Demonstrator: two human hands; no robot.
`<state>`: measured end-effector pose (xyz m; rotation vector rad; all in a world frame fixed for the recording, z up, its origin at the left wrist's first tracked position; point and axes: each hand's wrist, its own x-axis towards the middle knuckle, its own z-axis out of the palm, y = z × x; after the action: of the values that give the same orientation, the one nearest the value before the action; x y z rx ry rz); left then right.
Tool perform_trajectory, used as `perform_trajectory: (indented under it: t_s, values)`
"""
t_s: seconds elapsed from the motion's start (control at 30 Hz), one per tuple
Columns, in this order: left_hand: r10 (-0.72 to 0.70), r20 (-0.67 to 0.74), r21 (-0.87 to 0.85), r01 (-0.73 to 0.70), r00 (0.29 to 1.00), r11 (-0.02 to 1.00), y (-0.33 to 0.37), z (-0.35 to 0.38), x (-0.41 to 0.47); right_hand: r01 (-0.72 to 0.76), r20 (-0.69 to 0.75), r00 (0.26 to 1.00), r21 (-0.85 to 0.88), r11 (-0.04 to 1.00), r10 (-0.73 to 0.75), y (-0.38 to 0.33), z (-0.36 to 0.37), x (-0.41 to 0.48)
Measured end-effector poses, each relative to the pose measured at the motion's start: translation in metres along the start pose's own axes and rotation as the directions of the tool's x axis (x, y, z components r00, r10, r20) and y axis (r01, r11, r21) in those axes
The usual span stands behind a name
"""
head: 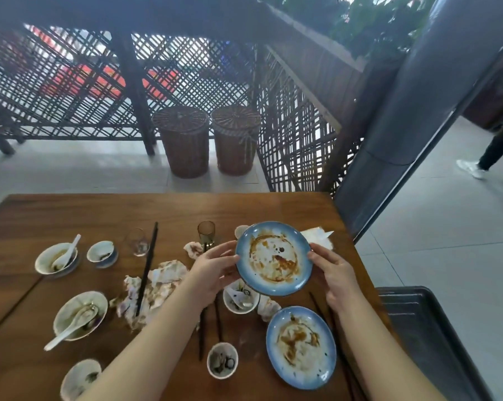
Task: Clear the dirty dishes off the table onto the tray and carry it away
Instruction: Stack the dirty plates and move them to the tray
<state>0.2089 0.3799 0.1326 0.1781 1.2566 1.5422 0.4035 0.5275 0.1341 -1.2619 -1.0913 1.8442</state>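
Lying flat on the surface (pixel 99 212), nearer than the raised plate (pixel 273 257), is a second blue plate (pixel 301 347) smeared with sauce. The dark tray (pixel 418 319) sits nearer too, to the raised plate's right, just past the surface's edge. The left grip (pixel 212 270) and right grip (pixel 335 274) each clasp an opposite rim of the raised plate. It hangs between them, clear of the surface and tilted toward the camera. Holding both sides probably steadies the greasy dish for the swing right to the tray. Directly beneath it stands a small bowl (pixel 240 299); just beyond it is a glass (pixel 206 231).
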Motion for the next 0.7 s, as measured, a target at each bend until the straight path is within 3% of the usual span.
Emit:
perform_trajectory:
  t_s: [0.4, 0.7]
  values:
    - [-0.052, -0.157, 0.030, 0.057, 0.986, 0.998, -0.070, 0.045, -0.011, -0.129, 0.015, 0.992, 0.013, 0.992, 0.129, 0.022, -0.077, -0.002]
    - [-0.066, -0.323, 0.161, 0.124, 0.944, 0.979, -0.119, 0.058, -0.017, -0.188, 0.021, 0.982, -0.030, 0.982, 0.188, 0.043, -0.113, -0.004]
